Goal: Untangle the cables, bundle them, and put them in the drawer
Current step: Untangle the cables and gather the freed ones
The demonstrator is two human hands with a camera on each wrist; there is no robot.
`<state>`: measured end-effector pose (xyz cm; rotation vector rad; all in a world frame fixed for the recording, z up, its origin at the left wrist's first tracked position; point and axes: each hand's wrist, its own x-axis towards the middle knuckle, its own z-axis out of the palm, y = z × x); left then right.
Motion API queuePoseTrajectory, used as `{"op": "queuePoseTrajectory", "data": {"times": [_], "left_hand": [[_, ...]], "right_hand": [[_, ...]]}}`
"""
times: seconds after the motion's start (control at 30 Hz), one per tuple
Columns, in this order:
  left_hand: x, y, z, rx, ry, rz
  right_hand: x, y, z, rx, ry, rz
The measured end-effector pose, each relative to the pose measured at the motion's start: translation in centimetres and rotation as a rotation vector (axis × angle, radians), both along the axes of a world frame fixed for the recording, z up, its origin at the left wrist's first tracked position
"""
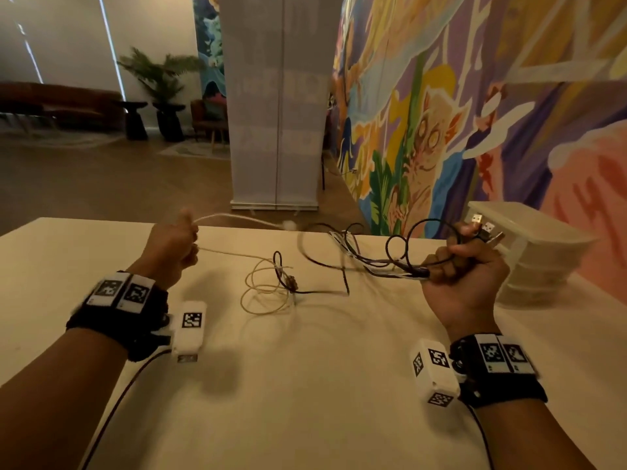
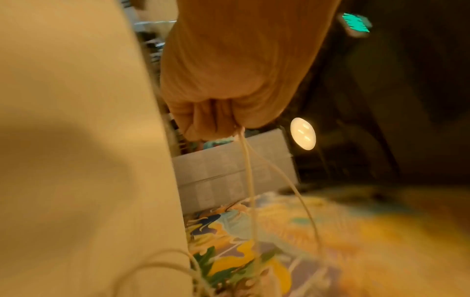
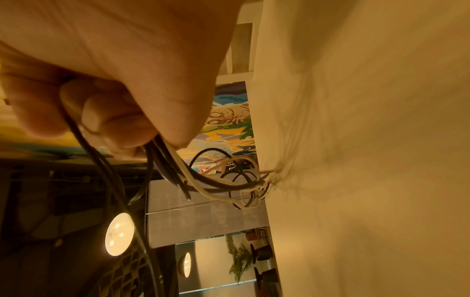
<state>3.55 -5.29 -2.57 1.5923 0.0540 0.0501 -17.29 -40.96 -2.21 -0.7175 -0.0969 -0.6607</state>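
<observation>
Untangling step: left hand (image 1: 173, 244) fisted on white cable (image 1: 237, 219), right hand (image 1: 464, 266) clamped on dark bundle (image 1: 390, 266). Next, probably free the knot (image 1: 291, 283) lying between the hands.

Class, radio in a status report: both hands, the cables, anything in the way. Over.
Left hand grips white cable, pulling clear. Right hand grips dark cable bunch. Loose tangle on table. Plastic drawer unit at right, unblocked.
</observation>
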Motion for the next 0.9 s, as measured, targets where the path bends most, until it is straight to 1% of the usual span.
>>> {"op": "queuePoseTrajectory", "data": {"times": [0.03, 0.07, 0.1, 0.13, 0.17, 0.23, 0.27, 0.3, 0.33, 0.37, 0.43, 0.5, 0.57, 0.6, 0.63, 0.7, 0.73, 0.8, 0.87, 0.9], "left_hand": [[0.2, 0.3, -0.5, -0.041, 0.068, 0.065], [0.2, 0.6, -1.1, -0.039, 0.107, 0.101], [0.4, 0.9, -1.6, 0.009, 0.116, 0.095], [0.3, 1.0, -1.8, 0.093, 0.11, 0.046], [0.0, 0.8, -1.8, 0.222, 0.103, -0.042], [-0.8, -0.1, -1.2, 0.564, 0.087, -0.21], [-1.3, -0.7, -0.7, 0.726, 0.048, -0.235], [-1.9, -1.5, -0.1, 0.854, -0.025, -0.205], [-2.6, -2.5, 0.7, 0.908, -0.134, -0.147], [-3.6, -3.5, 1.6, 0.894, -0.264, -0.099], [-6.4, -5.7, 3.5, 0.802, -0.53, -0.078], [-9.4, -7.7, 5.3, 0.798, -0.779, -0.099], [-11.2, -9.3, 6.0, 0.784, -0.953, -0.144], [-11.8, -10.0, 6.1, 0.758, -0.983, -0.183], [-12.1, -10.6, 6.0, 0.721, -0.977, -0.238], [-12.3, -11.5, 5.6, 0.67, -0.874, -0.366], [-12.3, -11.8, 5.2, 0.683, -0.805, -0.438], [-12.0, -12.2, 4.1, 0.705, -0.708, -0.591], [-11.7, -12.1, 3.0, 0.694, -0.68, -0.7], [-11.5, -12.0, 2.5, 0.684, -0.672, -0.726]], "right_hand": [[-0.1, -0.3, 0.0, 0.015, -0.01, -0.013], [-0.1, -0.5, -0.1, 0.021, -0.008, -0.027], [-0.1, -0.7, -0.2, 0.02, 0.002, -0.035], [-0.1, -0.7, -0.2, 0.009, 0.015, -0.036], [0.0, -0.6, -0.2, -0.011, 0.033, -0.03], [0.3, 0.1, -0.2, -0.061, 0.082, -0.003], [0.5, 0.6, -0.3, -0.077, 0.11, 0.017], [0.7, 1.1, -0.3, -0.092, 0.129, 0.043], [0.8, 1.5, -0.3, -0.111, 0.134, 0.074], [0.9, 2.0, -0.2, -0.134, 0.137, 0.106], [1.0, 2.8, -0.3, -0.2, 0.192, 0.137], [1.2, 3.4, -0.7, -0.273, 0.274, 0.143], [1.3, 4.1, -1.0, -0.354, 0.324, 0.156], [1.4, 4.3, -1.1, -0.392, 0.333, 0.162], [1.3, 4.5, -1.2, -0.426, 0.335, 0.169], [1.0, 4.9, -1.1, -0.475, 0.323, 0.183], [0.9, 5.0, -1.0, -0.487, 0.307, 0.186], [0.8, 4.9, -0.9, -0.464, 0.298, 0.178], [0.9, 4.6, -0.9, -0.427, 0.288, 0.187], [0.9, 4.5, -1.1, -0.417, 0.286, 0.199]]}}
